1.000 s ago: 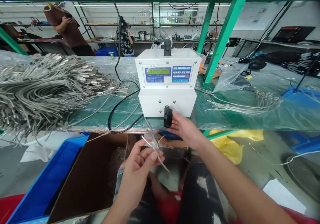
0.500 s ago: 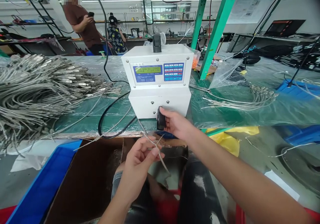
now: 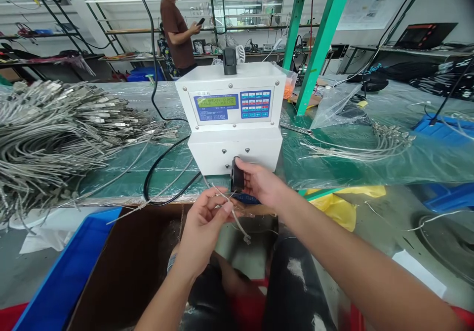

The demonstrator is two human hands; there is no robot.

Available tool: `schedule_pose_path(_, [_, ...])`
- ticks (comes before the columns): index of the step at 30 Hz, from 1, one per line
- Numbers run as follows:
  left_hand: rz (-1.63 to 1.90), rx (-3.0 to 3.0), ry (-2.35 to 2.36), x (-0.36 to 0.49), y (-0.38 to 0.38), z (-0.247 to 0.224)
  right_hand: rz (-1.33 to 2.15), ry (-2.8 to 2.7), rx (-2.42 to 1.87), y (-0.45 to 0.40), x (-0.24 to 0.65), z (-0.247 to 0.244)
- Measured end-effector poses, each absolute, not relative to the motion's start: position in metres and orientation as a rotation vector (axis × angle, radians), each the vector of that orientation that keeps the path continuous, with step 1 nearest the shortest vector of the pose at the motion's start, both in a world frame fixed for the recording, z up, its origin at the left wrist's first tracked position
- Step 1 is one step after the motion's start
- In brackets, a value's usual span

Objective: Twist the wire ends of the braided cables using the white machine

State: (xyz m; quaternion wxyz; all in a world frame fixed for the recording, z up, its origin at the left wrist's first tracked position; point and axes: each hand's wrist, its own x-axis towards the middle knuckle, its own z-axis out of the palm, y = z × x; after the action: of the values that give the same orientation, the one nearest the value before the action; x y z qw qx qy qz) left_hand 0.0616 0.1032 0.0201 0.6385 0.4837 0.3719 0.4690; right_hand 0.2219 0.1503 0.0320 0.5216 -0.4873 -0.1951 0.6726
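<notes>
A white machine (image 3: 235, 146) with a small display and a blue keypad stands at the table's front edge. On its lower front is a black block (image 3: 237, 175), with the fingers and thumb of my right hand (image 3: 259, 183) closed round its right side. Below and left of the block, my left hand (image 3: 207, 222) pinches a thin grey cable (image 3: 239, 222). The cable's thin tip points up toward the block's underside, and its thicker end hangs to the right of my left fingers.
A big heap of grey cables (image 3: 55, 133) covers the table's left side. A smaller cable bundle (image 3: 385, 141) lies right of the machine. Below the table edge are a cardboard box (image 3: 129, 262) and a blue bin (image 3: 59, 272). A person (image 3: 179, 35) stands behind.
My left hand has moved slightly up with the cable, bringing its tip nearer the black block. My right hand stays on the block. The standing person behind has moved right.
</notes>
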Motion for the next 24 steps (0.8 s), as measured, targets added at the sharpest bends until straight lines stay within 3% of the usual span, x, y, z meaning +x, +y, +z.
schedule_pose_path(8, [1.095,1.107,0.848,0.063,0.102,0.021,1.513,-0.585,-1.172,0.132,0.218,0.03])
schedule_pose_path(15, [1.139,1.135,0.864,0.065,0.102,0.021,1.202,-0.832,-1.225,0.057,0.185,0.011])
schedule_pose_path(24, [1.212,1.204,0.982,0.056,0.101,0.021,0.963,-0.955,-1.307,0.045,0.167,0.011])
